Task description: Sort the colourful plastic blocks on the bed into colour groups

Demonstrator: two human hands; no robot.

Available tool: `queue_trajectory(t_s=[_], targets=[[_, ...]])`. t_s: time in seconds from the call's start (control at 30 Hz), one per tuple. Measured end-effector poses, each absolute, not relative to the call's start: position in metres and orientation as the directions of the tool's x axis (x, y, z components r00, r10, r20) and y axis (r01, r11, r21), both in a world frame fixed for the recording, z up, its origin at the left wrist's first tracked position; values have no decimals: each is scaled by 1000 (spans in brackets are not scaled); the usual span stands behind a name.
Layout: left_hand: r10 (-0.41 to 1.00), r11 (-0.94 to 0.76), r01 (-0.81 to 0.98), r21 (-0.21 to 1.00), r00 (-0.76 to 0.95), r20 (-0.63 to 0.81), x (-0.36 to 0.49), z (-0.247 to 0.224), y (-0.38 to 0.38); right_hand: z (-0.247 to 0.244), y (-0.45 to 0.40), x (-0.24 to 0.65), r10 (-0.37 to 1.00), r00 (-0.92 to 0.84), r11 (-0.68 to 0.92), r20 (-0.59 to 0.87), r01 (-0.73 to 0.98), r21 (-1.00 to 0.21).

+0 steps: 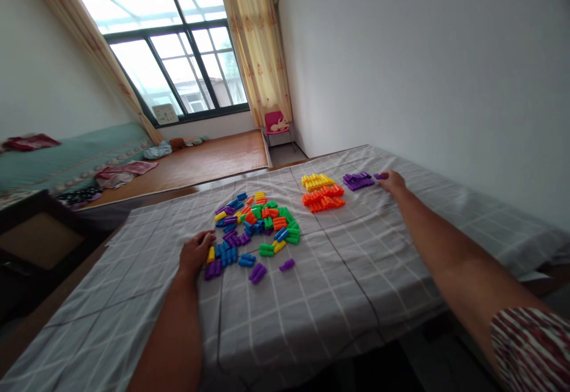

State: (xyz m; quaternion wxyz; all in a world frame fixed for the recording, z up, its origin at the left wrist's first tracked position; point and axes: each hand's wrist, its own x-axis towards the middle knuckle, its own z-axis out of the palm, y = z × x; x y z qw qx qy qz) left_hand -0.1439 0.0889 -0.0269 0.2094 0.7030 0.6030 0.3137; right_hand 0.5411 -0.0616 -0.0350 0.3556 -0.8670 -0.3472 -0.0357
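My right hand [392, 183] pinches a small purple piece [379, 176] just right of a group of purple pieces [358, 180]. Left of that group lie yellow pieces [317, 181], with orange pieces [323, 198] in rows nearer to me. My left hand [196, 252] rests at the left edge of a mixed pile [256, 220] of blue, green, purple, orange and yellow pieces, beside a yellow piece [211, 255]. Its fingers are bent close together, and whether they hold anything is too small to tell. A lone purple piece [287, 264] lies in front of the pile.
A grey checked cloth [303, 303] covers the table, with folds at its right. Beyond it are a low brown platform [218, 157] with clothes on it, a pink chair [276, 123] and a window. A white wall stands at the right, and a dark cabinet [40, 243] at the left.
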Motion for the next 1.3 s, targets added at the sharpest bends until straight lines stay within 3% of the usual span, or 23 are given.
queue_trajectory(t_s=[0.1, 0.4, 0.6, 0.73, 0.87, 1.0, 1.1, 1.3], targets=[[978, -194, 720, 666, 88, 190, -143, -23, 86, -40, -60, 543, 562, 782, -563, 271, 601, -567], [977, -197, 727, 658, 90, 192, -141, -24, 85, -50, -68, 535, 622, 707, -464, 336, 678, -570], [977, -200, 693, 693, 89, 194, -139, -30, 84, -41, -64, 517, 524, 643, -424, 559, 766, -483], [979, -195, 682, 704, 87, 186, -137, -33, 88, -3, -43, 435, 656, 412, -173, 632, 898, -405], [977, -202, 677, 708, 94, 190, -136, -38, 91, 27, -26, 306, 853, 32, 206, 521, 896, -394], [977, -204, 661, 722, 90, 193, -134, -41, 91, 33, -12, 187, 802, -447, 578, 395, 748, -327], [977, -202, 655, 729, 83, 196, -132, -38, 87, 28, 6, 121, 754, -582, 652, 304, 720, -239], [979, -195, 681, 706, 93, 181, -128, -25, 74, 15, 47, 57, 776, -615, 629, 141, 773, -85]])
